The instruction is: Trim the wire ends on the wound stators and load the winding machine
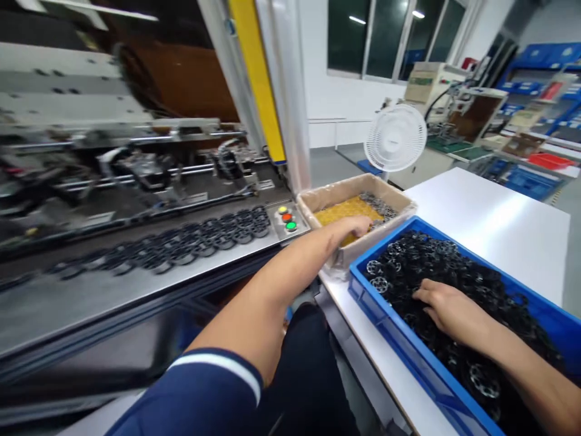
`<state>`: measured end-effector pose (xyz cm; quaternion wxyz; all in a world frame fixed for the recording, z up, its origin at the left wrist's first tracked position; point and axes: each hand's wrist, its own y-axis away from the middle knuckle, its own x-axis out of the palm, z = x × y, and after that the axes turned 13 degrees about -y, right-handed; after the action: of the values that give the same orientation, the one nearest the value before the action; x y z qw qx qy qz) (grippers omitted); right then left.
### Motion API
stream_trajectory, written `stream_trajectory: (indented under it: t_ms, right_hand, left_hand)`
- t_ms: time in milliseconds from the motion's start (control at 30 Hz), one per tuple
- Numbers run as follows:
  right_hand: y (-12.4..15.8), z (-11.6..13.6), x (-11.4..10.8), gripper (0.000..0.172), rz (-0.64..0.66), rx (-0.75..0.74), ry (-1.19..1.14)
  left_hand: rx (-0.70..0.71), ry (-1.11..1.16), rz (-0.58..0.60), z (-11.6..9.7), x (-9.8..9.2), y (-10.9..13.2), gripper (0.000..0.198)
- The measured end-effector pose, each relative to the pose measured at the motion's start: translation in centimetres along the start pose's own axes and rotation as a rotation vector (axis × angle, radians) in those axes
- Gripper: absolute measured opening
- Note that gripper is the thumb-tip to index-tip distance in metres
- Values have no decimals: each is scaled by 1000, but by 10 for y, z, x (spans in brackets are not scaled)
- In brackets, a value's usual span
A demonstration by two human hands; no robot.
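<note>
My left hand (362, 226) reaches across into a plastic-lined carton (336, 189) holding a yellow sheet (347, 211) and small grey metal parts (381, 206). Its fingers curl down among those parts, and what they hold is hidden. My right hand (442, 304) is in a blue bin (376, 300) heaped with black round spoked parts (454, 260). There the fingers point down onto the heap with the thumb apart, touching the parts; no part is visibly held.
On the machine's metal ledge (136, 281) stand rows of black rings (195, 239), beside a panel with yellow, red and green buttons (287, 218). A yellow strip (261, 79) runs up the machine frame. Behind the carton is a white fan (394, 138); a white table (494, 212) extends right.
</note>
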<state>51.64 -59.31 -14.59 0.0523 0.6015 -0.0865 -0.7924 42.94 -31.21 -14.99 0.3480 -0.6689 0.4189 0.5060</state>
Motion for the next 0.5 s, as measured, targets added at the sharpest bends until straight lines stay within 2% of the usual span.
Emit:
stream_trajectory:
  t_ms: [100,200,367,500]
  right_hand:
    - [-1,0,1,41,5,6,66]
    - [0,0,3,36,32,9,113]
    - [1,5,2,28,33,41,163]
    - [1,3,5,28,-17,49,121]
  left_hand:
    - [95,-48,186,6,16,-12,34]
    - [118,-132,293,12,22,-24,34]
    - [106,-276,370,17,24,-45,33]
    - [98,-338,378,21,23,-43,34]
